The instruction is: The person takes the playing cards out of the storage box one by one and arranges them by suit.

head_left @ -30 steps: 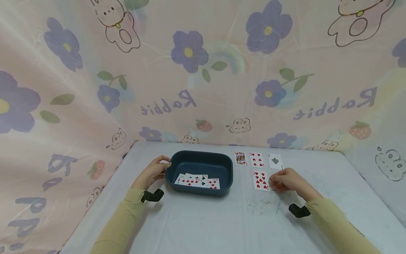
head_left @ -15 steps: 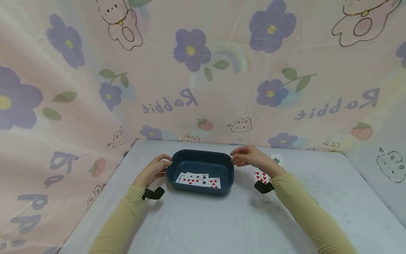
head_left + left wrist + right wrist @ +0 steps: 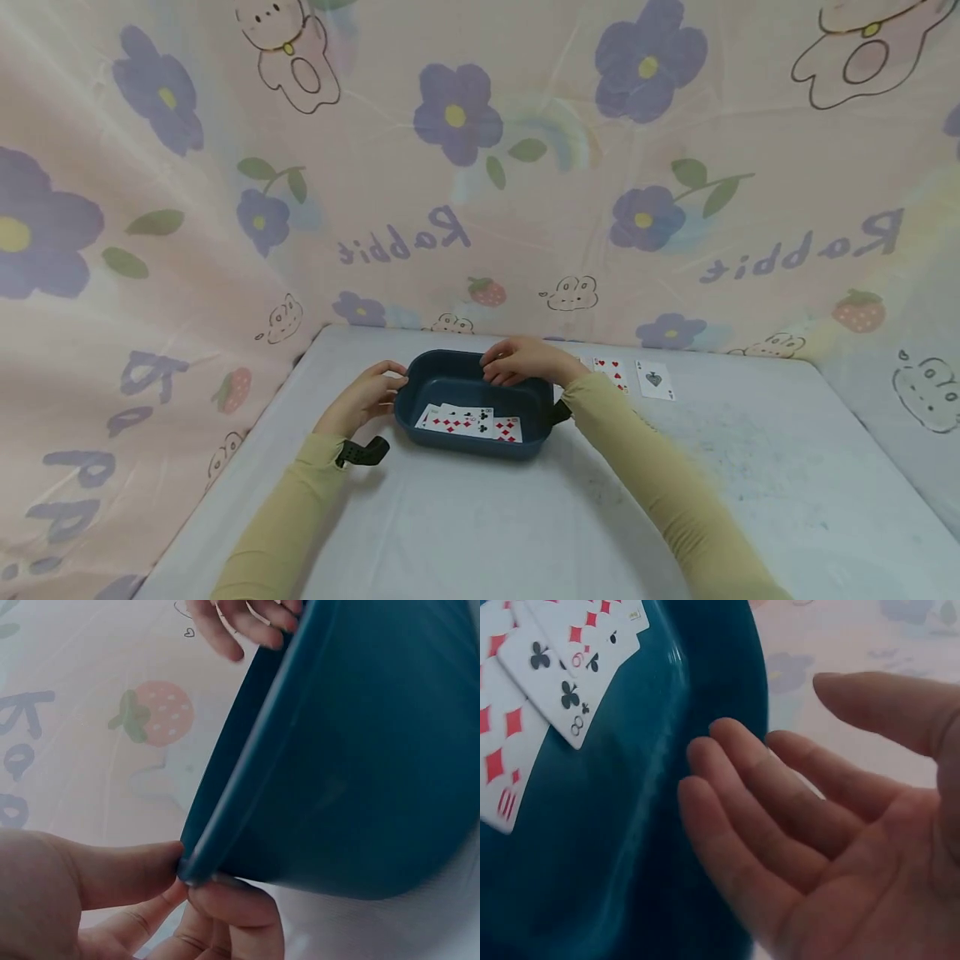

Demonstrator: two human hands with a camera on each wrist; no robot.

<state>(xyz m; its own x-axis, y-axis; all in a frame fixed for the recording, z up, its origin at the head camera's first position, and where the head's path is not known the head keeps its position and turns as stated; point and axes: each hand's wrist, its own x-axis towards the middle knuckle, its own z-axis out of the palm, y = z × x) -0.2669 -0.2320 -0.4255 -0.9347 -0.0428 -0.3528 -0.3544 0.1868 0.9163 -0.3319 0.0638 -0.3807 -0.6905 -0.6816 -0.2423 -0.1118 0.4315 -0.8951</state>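
Blue bin (image 3: 468, 447): left hand (image 3: 362, 402) pinches rim (image 3: 249, 761); right hand (image 3: 528, 360), fingers relaxed, holding nothing, over far rim, gap to cards (image 3: 459, 422).

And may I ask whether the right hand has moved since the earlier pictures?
Yes, leftward: the right hand went from right of the tub to partly over it.

The right hand (image 3: 528, 360) hides part of the far right rim of the blue container (image 3: 472, 447). Inside, overlapping cards (image 3: 467, 423) partly cover one another, some cut off in the right wrist view. Both sleeves (image 3: 288, 508) leave the head view at its near edge
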